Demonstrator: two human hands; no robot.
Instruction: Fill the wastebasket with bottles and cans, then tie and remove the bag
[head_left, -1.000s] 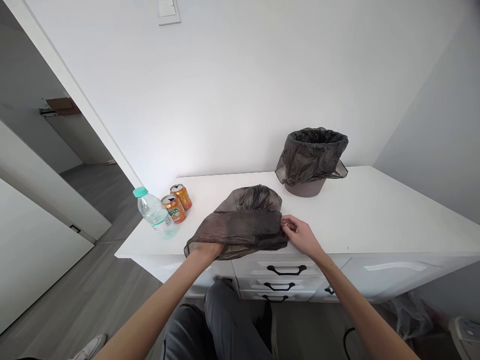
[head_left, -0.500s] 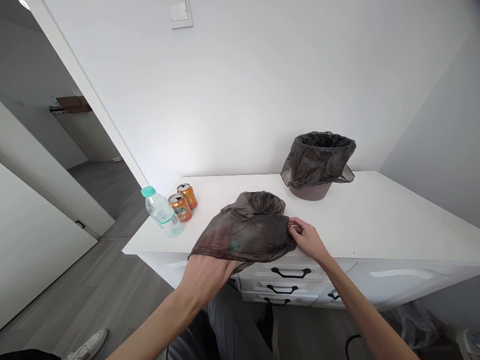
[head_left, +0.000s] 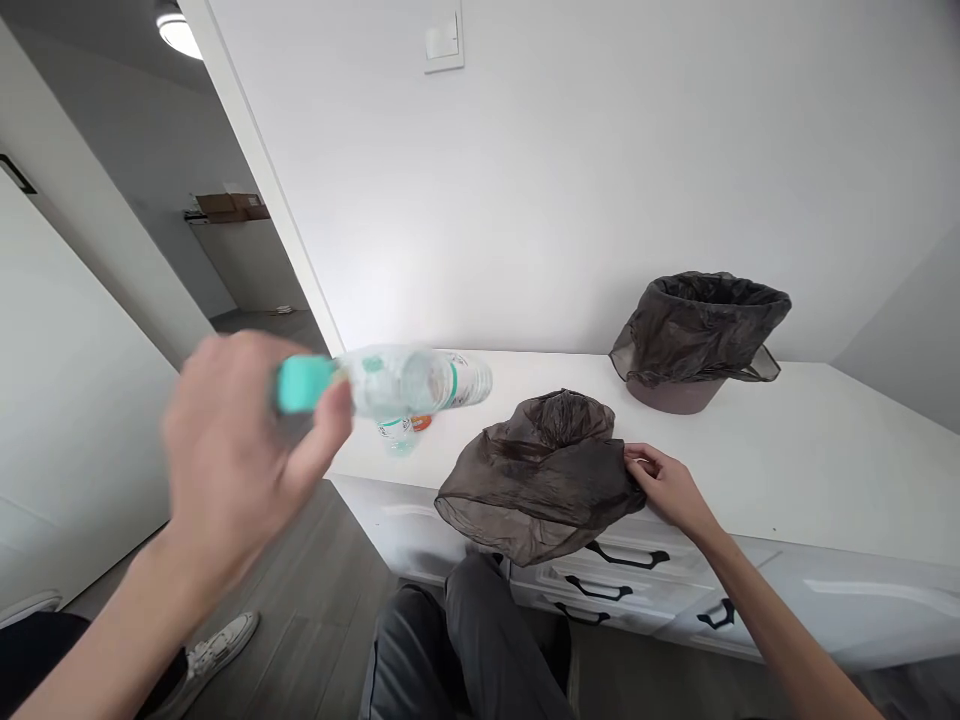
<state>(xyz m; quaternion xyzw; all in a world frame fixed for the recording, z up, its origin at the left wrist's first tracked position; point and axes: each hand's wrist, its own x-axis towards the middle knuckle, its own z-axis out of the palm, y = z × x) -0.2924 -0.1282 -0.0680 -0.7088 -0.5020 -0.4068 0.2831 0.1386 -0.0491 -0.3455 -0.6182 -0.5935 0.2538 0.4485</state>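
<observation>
My left hand (head_left: pixel 247 430), blurred by motion, grips a clear plastic bottle (head_left: pixel 409 382) at its green cap end. The bottle is tilted nearly level, its base towards the right, in the air over the cabinet's left part. Behind it, partly hidden, another clear bottle (head_left: pixel 397 435) stands on the white top beside an orange can (head_left: pixel 421 423). My right hand (head_left: pixel 667 487) has its thumb and fingers closed on the right end of a dark, see-through garbage bag (head_left: pixel 536 490). The bag lies over the front edge, its opening spread towards the left and front.
A trash bin (head_left: pixel 679 396) lined with a dark bag stands at the back right, near the wall. The white cabinet (head_left: pixel 810 490) has black-handled drawers in front. A doorway is at the left. Another person's shoe (head_left: pixel 225 640) is on the floor at lower left.
My left hand has come out of the garbage bag and moved left and up, with the bottle in it. My right hand keeps its hold on the bag. The view has turned left.
</observation>
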